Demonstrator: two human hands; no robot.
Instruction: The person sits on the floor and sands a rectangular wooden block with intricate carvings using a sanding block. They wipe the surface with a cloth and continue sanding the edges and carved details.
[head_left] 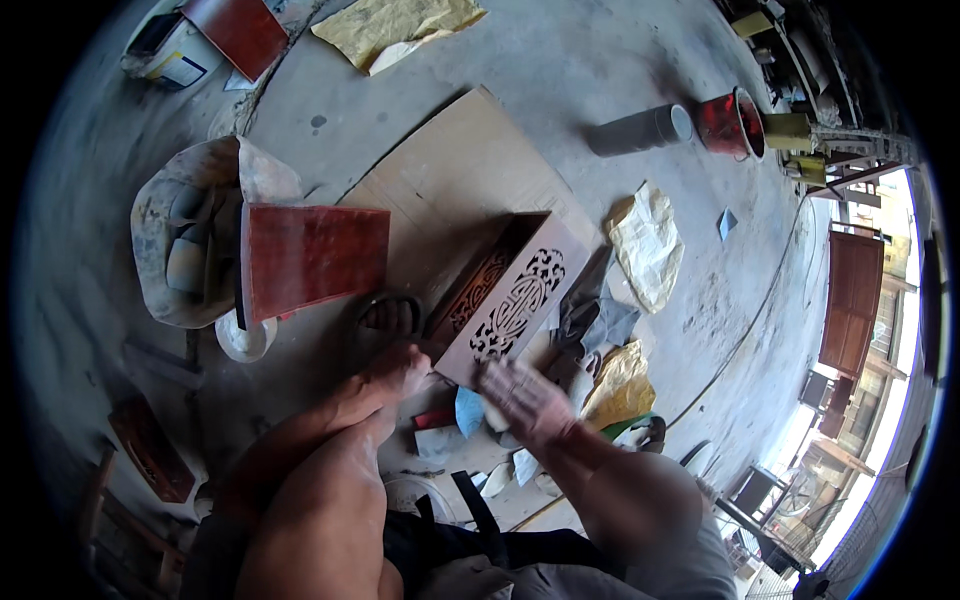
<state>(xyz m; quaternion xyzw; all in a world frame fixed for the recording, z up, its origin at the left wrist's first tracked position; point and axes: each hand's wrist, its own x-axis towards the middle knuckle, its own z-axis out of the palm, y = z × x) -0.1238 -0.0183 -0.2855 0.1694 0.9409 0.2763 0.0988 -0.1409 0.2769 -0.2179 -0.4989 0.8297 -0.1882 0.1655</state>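
A wooden box with an openwork carved panel [541, 285] stands tilted on edge in front of me, its top face pale and its inner side reddish brown. My left hand [398, 372] is closed on the box's near left corner. Against the near right end of the pale panel lies my right hand [527, 400], fingers stretched and whitish with dust. Anything under that palm is hidden. A cardboard sheet [430, 150] is spread beneath and beyond the box. Close to my right hand is a blue piece of paper [468, 411].
At left, a glossy red-brown panel [318, 255] leans by a worn tub [150, 245] holding several things. Crumpled yellowish paper [646, 245] and dark cloth [597, 318] lie right of the box. Farther off are a grey cylinder [640, 131] and red bucket [722, 124].
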